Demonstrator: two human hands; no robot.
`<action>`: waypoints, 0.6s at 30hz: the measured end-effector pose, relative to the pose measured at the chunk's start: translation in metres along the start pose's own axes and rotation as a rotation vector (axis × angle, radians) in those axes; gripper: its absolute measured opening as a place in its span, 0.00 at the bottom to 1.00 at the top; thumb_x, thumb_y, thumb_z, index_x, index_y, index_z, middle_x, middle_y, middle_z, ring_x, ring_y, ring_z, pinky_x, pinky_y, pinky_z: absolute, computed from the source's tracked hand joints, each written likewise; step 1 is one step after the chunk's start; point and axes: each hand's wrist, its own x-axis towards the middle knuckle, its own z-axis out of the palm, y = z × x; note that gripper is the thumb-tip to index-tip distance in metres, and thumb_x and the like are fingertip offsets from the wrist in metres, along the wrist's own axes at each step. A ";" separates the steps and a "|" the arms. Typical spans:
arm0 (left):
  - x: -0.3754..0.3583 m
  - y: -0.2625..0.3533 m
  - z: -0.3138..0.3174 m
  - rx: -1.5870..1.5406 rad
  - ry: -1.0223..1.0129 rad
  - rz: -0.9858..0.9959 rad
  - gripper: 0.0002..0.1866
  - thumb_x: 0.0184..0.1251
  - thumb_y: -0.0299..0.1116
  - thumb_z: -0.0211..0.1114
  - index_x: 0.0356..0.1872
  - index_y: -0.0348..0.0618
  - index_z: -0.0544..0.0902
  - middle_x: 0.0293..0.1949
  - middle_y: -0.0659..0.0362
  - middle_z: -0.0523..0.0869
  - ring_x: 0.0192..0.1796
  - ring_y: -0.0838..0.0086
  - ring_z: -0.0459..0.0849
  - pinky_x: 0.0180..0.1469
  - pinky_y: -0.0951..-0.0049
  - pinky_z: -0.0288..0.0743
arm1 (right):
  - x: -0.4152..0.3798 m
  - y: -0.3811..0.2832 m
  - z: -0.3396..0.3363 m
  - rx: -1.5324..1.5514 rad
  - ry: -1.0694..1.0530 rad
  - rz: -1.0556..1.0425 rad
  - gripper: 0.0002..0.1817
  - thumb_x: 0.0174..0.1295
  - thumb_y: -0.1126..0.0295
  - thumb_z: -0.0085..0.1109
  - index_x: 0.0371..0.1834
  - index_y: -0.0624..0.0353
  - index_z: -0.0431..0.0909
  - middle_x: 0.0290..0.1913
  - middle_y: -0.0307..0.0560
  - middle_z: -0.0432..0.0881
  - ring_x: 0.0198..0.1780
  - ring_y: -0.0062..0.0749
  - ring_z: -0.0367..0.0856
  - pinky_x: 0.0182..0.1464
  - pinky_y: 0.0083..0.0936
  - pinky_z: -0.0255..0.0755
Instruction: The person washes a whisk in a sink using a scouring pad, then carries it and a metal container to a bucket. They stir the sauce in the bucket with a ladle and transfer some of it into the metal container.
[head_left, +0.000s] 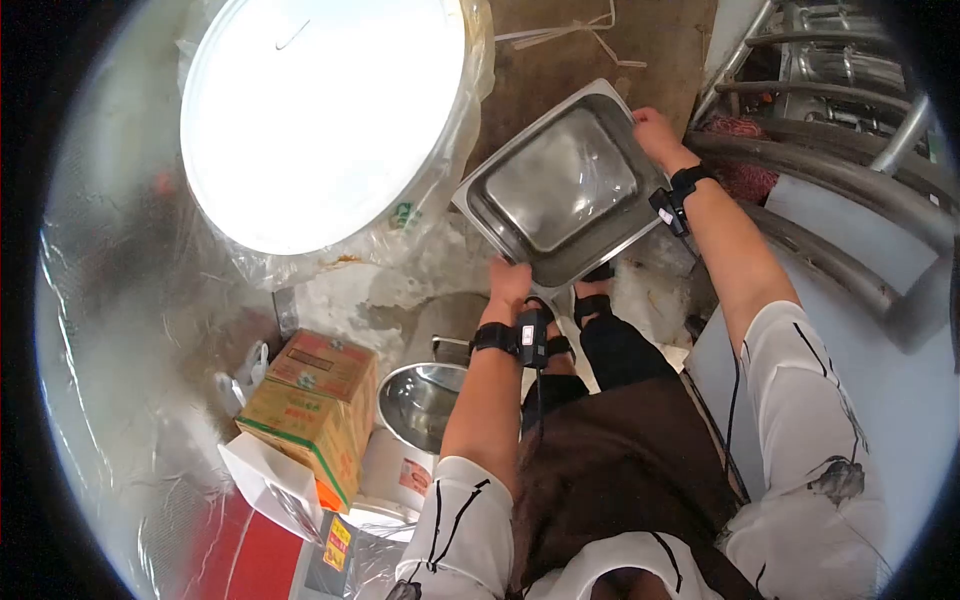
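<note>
A rectangular stainless steel pan (565, 185) is held out in front of me, its hollow side facing up, with a shiny patch on its bottom. My left hand (511, 281) grips the rim at the near left corner. On the far right side, my right hand (660, 139) is closed around the opposite rim. The fingers of both hands are partly hidden by the pan edge. Below the pan, my feet in dark sandals (594, 305) show on the floor.
A large round white lid or tub top (325, 120) wrapped in clear plastic stands at upper left. Cardboard boxes (310, 405) and a steel bowl (420, 405) are at lower left. Metal tube racks (820, 165) line the right. A brown board (560, 40) lies beyond the pan.
</note>
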 end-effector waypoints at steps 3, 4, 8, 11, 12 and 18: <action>-0.007 0.056 -0.023 -0.297 -0.011 -0.310 0.17 0.49 0.28 0.60 0.41 0.34 0.73 0.35 0.49 0.80 0.31 0.61 0.79 0.36 0.65 0.73 | 0.004 0.003 0.006 -0.176 0.112 -0.053 0.24 0.53 0.65 0.52 0.54 0.63 0.69 0.51 0.61 0.75 0.52 0.53 0.73 0.54 0.36 0.66; -0.012 0.080 -0.035 -0.402 -0.010 -0.430 0.23 0.50 0.25 0.60 0.49 0.30 0.68 0.38 0.47 0.79 0.31 0.64 0.79 0.32 0.67 0.74 | 0.001 -0.002 0.005 -0.279 0.179 -0.079 0.26 0.53 0.64 0.53 0.55 0.63 0.68 0.51 0.61 0.74 0.52 0.53 0.73 0.55 0.36 0.66; -0.064 0.214 -0.114 -0.593 0.063 -0.681 0.24 0.58 0.28 0.59 0.56 0.33 0.65 0.43 0.50 0.77 0.39 0.71 0.77 0.39 0.75 0.72 | -0.086 -0.104 -0.012 0.436 -0.020 -0.176 0.35 0.54 0.51 0.58 0.57 0.68 0.65 0.51 0.60 0.74 0.53 0.43 0.73 0.55 0.32 0.66; -0.103 0.202 -0.129 -0.729 0.192 -0.555 0.24 0.58 0.28 0.59 0.57 0.33 0.65 0.43 0.52 0.77 0.44 0.72 0.75 0.47 0.76 0.69 | -0.143 -0.202 -0.031 0.623 -0.159 -0.099 0.37 0.54 0.50 0.59 0.57 0.70 0.63 0.54 0.60 0.72 0.54 0.41 0.72 0.54 0.32 0.66; -0.116 0.215 -0.143 -0.718 0.215 -0.512 0.25 0.59 0.29 0.58 0.57 0.33 0.65 0.44 0.53 0.76 0.44 0.73 0.74 0.47 0.75 0.69 | -0.154 -0.228 -0.033 0.656 -0.161 -0.078 0.37 0.55 0.51 0.59 0.57 0.70 0.62 0.54 0.60 0.71 0.53 0.42 0.72 0.54 0.32 0.66; -0.171 0.291 -0.227 -0.652 0.369 -0.339 0.24 0.60 0.30 0.57 0.57 0.32 0.65 0.49 0.52 0.74 0.49 0.71 0.74 0.53 0.73 0.67 | -0.157 -0.294 -0.020 0.795 -0.227 0.084 0.34 0.54 0.60 0.61 0.57 0.72 0.61 0.53 0.61 0.71 0.52 0.43 0.74 0.51 0.34 0.69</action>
